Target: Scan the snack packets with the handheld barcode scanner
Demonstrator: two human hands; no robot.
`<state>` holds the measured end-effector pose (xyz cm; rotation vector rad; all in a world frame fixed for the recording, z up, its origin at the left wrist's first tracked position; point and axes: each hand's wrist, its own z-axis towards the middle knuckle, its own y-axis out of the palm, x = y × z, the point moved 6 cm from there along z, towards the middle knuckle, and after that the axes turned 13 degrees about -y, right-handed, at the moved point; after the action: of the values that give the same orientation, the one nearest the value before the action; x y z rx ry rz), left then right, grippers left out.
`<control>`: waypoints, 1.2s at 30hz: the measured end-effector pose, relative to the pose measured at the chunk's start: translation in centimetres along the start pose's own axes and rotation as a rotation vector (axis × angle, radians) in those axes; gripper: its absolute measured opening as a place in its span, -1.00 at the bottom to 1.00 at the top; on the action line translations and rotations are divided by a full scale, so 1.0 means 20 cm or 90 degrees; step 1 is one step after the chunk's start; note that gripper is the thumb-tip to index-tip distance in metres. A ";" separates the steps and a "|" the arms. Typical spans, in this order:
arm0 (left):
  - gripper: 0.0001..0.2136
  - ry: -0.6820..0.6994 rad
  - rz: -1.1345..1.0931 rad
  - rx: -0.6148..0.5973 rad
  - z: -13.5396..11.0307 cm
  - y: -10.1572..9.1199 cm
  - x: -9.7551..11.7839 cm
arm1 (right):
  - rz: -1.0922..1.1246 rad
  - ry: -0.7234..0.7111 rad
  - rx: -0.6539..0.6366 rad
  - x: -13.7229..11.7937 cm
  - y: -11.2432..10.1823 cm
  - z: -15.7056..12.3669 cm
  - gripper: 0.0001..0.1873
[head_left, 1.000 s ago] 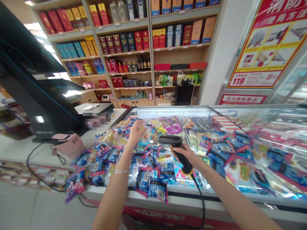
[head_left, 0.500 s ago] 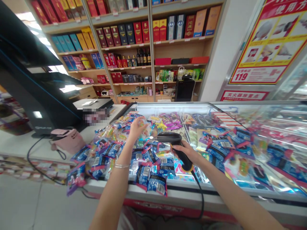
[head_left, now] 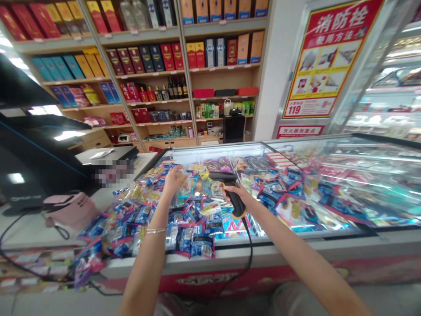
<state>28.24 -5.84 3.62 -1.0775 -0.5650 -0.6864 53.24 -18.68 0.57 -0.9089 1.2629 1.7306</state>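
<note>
My right hand (head_left: 236, 196) is wrapped around the handle of a black barcode scanner (head_left: 237, 202) with yellow trim, its head pointing left above the packets. Its cable hangs down over the freezer's front. To the left, my left hand (head_left: 174, 181) has its thumb and fingers curled at the edge of a clear snack packet (head_left: 186, 186); the fingertips are partly hidden. Blue-and-pink snack packets (head_left: 140, 214) lie heaped below and left of this hand. A second group of blue packets (head_left: 272, 193) lies to the right of the scanner, on the freezer's glass.
A glass-topped chest freezer (head_left: 296, 239) spans the front. On the left counter stand a pink bag (head_left: 70, 210) and a dark checkout machine (head_left: 42, 153). Some packets (head_left: 87, 263) overhang the counter edge. Shelves of boxed goods (head_left: 151, 57) and a red fire-hydrant poster (head_left: 329, 61) are behind.
The camera view has turned to the right, so everything appears farther left. Both hands keep nearly the same places over the packets, and the scanner stays in my right hand.
</note>
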 end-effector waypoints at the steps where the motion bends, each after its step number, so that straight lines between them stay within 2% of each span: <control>1: -0.66 -0.001 0.007 -0.003 0.00 0.00 0.02 | 0.010 -0.014 0.015 -0.04 -0.03 -0.01 -0.72; 4: -0.65 0.019 0.021 -0.031 -0.01 0.03 0.16 | 0.003 -0.062 0.064 -0.20 -0.18 -0.09 -0.75; 7: -0.63 0.058 0.006 -0.087 -0.07 0.14 0.37 | -0.008 -0.102 0.135 -0.36 -0.39 -0.22 -0.77; 10: -0.61 0.095 -0.001 -0.163 -0.17 0.34 0.61 | 0.009 -0.108 0.208 -0.47 -0.61 -0.38 -0.77; 14: -0.63 0.141 -0.025 -0.241 -0.33 0.66 0.91 | 0.030 -0.100 0.288 -0.52 -0.87 -0.58 -0.76; 18: -0.54 0.077 -0.058 -0.262 -0.47 0.96 1.11 | 0.023 -0.141 0.366 -0.53 -1.10 -0.72 -0.74; 21: -0.42 0.058 -0.042 -0.260 -0.58 1.14 1.15 | 0.020 -0.192 0.415 -0.54 -1.21 -0.77 -0.72; 25: -0.49 0.114 0.033 -0.274 -0.70 1.27 1.11 | 0.027 -0.207 0.441 -0.55 -1.28 -0.78 -0.71; 29: -0.49 0.173 0.033 -0.279 -0.74 1.29 1.06 | 0.025 -0.168 0.468 -0.52 -1.32 -0.77 -0.76; 36: -0.49 0.161 0.015 -0.256 -0.72 1.30 1.04 | 0.030 -0.162 0.481 -0.50 -1.35 -0.76 -0.81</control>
<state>62.68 -15.89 -2.47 -1.3419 -0.1980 -0.9244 83.21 -30.16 -4.97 -0.2112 1.5889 1.1858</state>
